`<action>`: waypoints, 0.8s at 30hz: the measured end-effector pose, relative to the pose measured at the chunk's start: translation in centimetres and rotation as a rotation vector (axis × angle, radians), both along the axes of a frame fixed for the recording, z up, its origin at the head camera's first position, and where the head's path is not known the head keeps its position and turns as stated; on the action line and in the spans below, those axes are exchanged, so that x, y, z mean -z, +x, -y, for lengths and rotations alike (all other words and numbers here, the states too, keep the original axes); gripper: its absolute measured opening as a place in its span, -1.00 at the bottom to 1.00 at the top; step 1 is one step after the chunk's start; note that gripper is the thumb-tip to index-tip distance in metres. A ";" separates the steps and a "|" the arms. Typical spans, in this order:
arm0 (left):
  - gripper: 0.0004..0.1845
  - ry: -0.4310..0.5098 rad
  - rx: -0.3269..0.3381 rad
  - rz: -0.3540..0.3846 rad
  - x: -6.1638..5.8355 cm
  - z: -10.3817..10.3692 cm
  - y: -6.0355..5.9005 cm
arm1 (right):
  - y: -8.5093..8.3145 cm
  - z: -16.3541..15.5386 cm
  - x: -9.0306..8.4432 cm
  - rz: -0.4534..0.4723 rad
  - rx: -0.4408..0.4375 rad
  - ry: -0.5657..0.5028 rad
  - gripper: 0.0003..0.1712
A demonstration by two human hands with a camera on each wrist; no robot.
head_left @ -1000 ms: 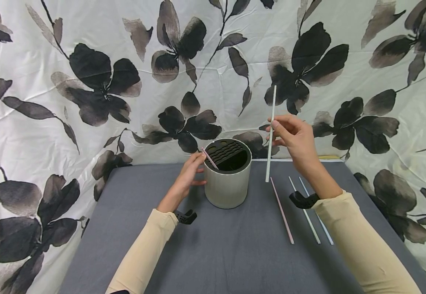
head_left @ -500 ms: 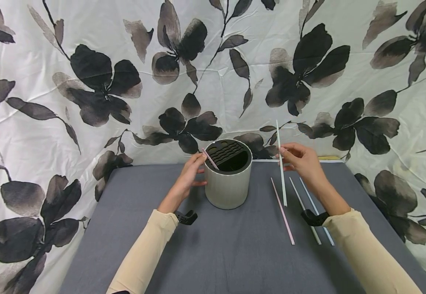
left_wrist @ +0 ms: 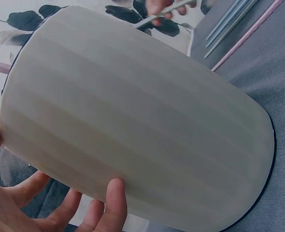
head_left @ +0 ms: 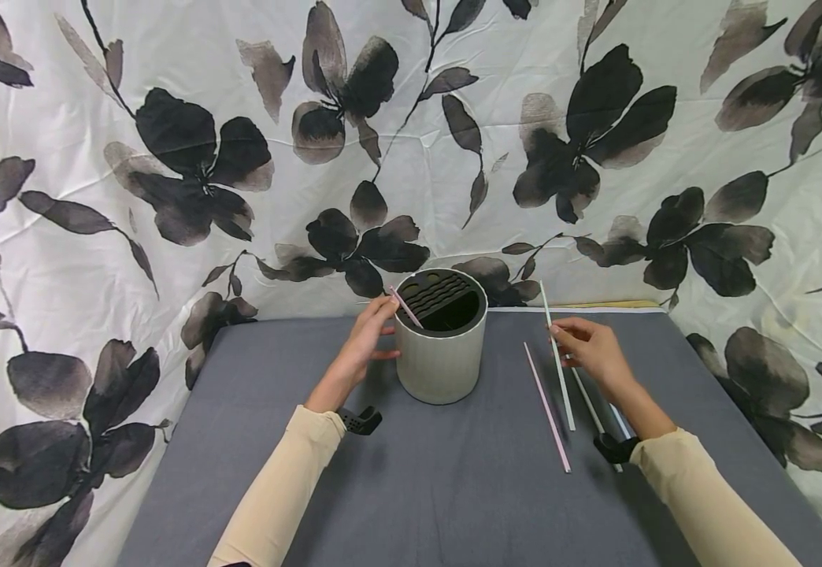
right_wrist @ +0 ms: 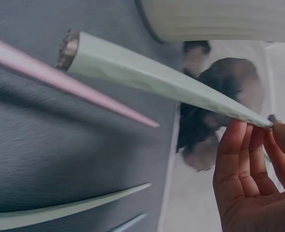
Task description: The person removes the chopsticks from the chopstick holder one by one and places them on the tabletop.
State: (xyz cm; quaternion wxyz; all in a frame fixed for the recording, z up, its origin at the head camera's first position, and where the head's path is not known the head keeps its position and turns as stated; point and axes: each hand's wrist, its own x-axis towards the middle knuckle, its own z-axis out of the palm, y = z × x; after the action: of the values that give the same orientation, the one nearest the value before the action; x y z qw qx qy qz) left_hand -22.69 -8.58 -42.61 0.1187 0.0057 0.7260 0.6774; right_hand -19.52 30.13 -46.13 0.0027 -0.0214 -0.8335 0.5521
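Note:
A white cylindrical utensil holder (head_left: pixel 439 366) with a black slotted insert (head_left: pixel 428 293) stands upright at the back of the table. My left hand (head_left: pixel 367 335) rests against its left side, thumb at the rim, fingers spread on the wall. A pink chopstick (head_left: pixel 406 308) leans in the holder's top beside that thumb. To the right, my right hand (head_left: pixel 588 350) pinches a pale green chopstick (head_left: pixel 560 370) near its thin end; the thick end points down towards me. In the right wrist view, the thick end of this chopstick (right_wrist: pixel 132 70) shows a speckled tip.
A pink chopstick (head_left: pixel 547 409) lies on the grey cloth-covered table (head_left: pixel 411 488) right of the holder. Another pale green chopstick (head_left: pixel 586 398) and a blue one (head_left: pixel 620 421) lie under the right hand and wrist. A floral curtain (head_left: pixel 425 134) hangs behind.
My right hand has moved down and slightly right, lowering the pale green chopstick from in front of the curtain to over the table. The left hand and holder stay where they were.

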 end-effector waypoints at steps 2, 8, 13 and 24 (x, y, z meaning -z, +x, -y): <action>-0.43 0.001 0.001 0.002 0.1 0.0 -0.1 | 0.2 -0.3 0.8 0.017 -0.002 0.023 -0.46; -0.41 -0.006 0.000 0.002 0.1 -0.1 -0.2 | 0.5 -1.0 3.0 0.039 0.005 0.063 -0.48; -0.42 -0.006 0.000 -0.001 0.2 0.0 -0.2 | 0.7 -1.2 4.5 0.043 0.007 0.154 -0.54; -0.43 -0.013 -0.011 -0.001 0.2 0.0 -0.1 | 1.1 -1.1 6.2 0.017 -0.004 0.228 -0.64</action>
State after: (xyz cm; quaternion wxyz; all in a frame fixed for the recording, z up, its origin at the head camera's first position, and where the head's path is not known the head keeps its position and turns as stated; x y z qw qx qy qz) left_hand -22.80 -8.54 -42.81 0.1149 0.0012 0.7303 0.6734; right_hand -18.41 31.25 -52.28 -0.0033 -0.0240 -0.8909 0.4536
